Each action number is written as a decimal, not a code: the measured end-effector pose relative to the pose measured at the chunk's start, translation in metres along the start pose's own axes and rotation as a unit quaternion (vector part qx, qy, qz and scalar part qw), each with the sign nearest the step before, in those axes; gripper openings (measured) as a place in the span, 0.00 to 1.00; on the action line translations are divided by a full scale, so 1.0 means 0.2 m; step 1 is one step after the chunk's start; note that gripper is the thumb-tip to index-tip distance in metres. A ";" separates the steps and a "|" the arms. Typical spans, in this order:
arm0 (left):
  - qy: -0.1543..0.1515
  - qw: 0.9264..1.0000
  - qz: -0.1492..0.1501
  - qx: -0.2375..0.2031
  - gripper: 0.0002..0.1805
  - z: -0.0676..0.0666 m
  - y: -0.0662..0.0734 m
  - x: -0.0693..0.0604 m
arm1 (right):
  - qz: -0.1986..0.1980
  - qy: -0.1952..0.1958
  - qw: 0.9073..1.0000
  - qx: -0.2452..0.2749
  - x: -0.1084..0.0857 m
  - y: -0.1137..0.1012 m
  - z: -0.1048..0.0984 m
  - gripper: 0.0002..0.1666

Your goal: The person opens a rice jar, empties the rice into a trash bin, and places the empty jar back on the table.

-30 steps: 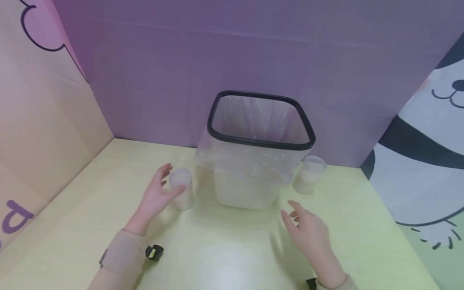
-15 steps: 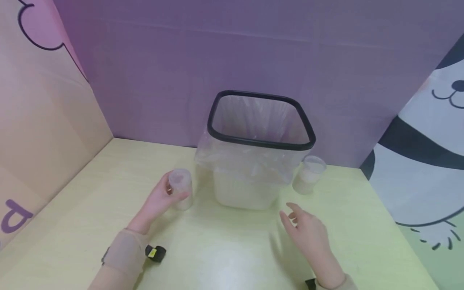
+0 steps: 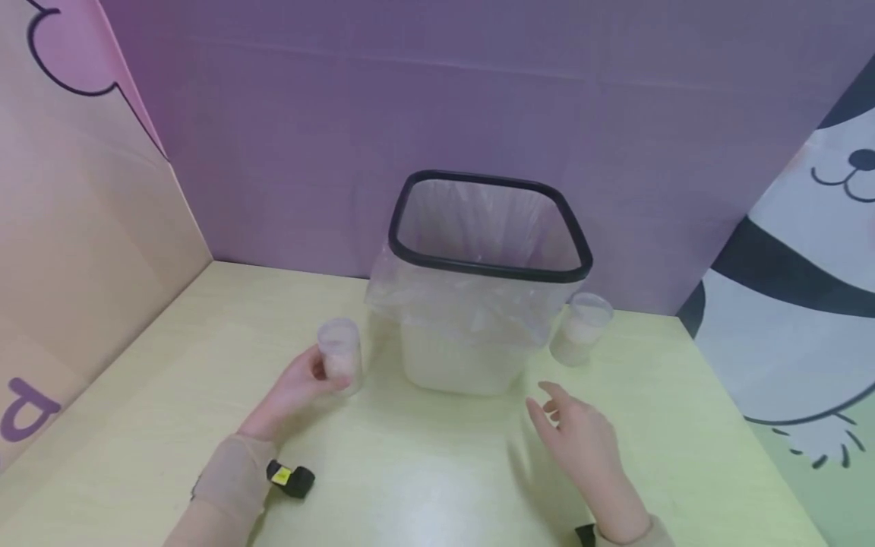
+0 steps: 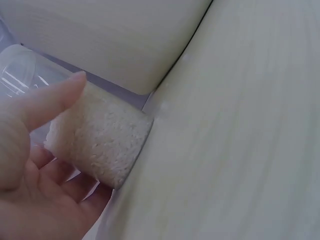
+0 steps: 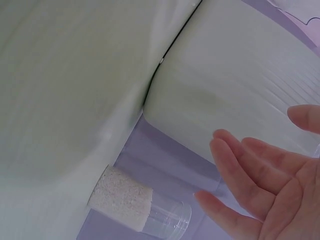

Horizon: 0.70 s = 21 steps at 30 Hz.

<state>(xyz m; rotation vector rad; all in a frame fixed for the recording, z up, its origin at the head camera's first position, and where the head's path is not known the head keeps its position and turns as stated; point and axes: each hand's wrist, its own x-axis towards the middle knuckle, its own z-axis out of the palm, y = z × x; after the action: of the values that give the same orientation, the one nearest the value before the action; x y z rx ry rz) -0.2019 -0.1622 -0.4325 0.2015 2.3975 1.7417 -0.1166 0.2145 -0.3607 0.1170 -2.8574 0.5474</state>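
Note:
A clear plastic cup (image 3: 339, 357), part filled with what looks like white rice, stands upright on the table left of the bin. My left hand (image 3: 301, 384) holds it, thumb on the near side and fingers around the other; in the left wrist view the fingers (image 4: 80, 187) curl beneath the rice-filled part (image 4: 105, 137). My right hand (image 3: 581, 433) hovers over the table with relaxed fingers and nothing in it. Beyond it, right of the bin, stands a second clear cup (image 3: 581, 330) with pale grainy contents, apart from the hand; the right wrist view shows this cup (image 5: 122, 197) too.
Between the cups stands a white bin (image 3: 465, 357) with a black rim (image 3: 488, 268) and a translucent bag liner (image 3: 478, 308) folded over its outside. A purple backdrop (image 3: 342, 152) rises behind the light wooden table (image 3: 424, 471). Printed panels flank both sides.
My left hand has moved in to the left cup and closed its fingers and thumb around it, slightly lower than before. The right hand has barely moved.

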 end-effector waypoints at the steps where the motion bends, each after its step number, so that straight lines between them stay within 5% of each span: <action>1: 0.001 1.000 0.003 0.002 0.40 0.00 0.00 0.00 | 0.000 -0.001 1.000 0.000 0.00 0.00 0.00 0.24; 14: 0.016 1.000 0.004 -0.009 0.39 0.02 -0.03 0.01 | -0.007 -0.003 1.000 0.005 0.00 0.00 0.00 0.24; 21: 0.028 0.999 0.017 0.039 0.36 0.02 0.10 -0.01 | 0.001 -0.007 1.000 0.010 0.00 0.00 -0.02 0.24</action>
<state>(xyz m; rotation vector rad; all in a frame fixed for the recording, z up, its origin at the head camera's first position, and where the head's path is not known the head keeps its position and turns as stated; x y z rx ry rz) -0.1987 -0.1535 -0.4140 0.2094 2.5188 1.6908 -0.1156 0.2161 -0.3580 0.1221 -2.8659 0.5789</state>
